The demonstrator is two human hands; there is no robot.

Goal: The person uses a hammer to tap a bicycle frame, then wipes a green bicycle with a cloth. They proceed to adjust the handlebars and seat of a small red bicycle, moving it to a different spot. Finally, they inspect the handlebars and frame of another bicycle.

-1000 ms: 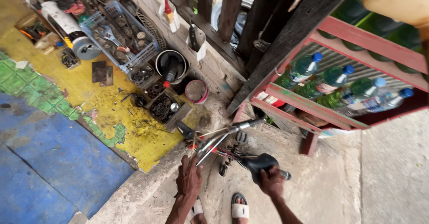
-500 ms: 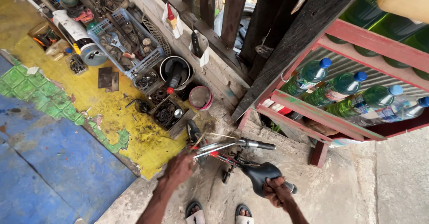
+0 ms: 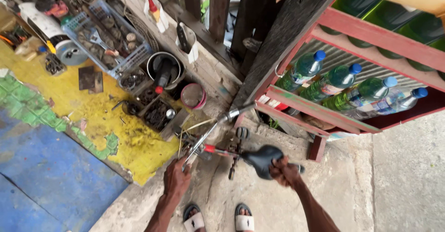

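A small bicycle stands below me, seen from above, with a black saddle [image 3: 259, 159] and chrome handlebars [image 3: 218, 123]. My left hand [image 3: 177, 176] grips the near end of the handlebar next to the red frame tube [image 3: 218, 151]. My right hand [image 3: 283, 172] is closed on the rear of the saddle. My feet in sandals [image 3: 218, 220] stand on the concrete just under the bicycle.
A red wooden rack [image 3: 320, 107] with several blue-capped plastic bottles [image 3: 333, 81] stands on the right. A blue basket of tools [image 3: 109, 35], a black pot [image 3: 163, 70], a pink tub [image 3: 193, 96] and trays of small parts line the wall over yellow, green and blue floor.
The view has shifted a little as my head moved. My left hand has gone from the frame up onto the handlebar end. My right hand stays on the saddle.
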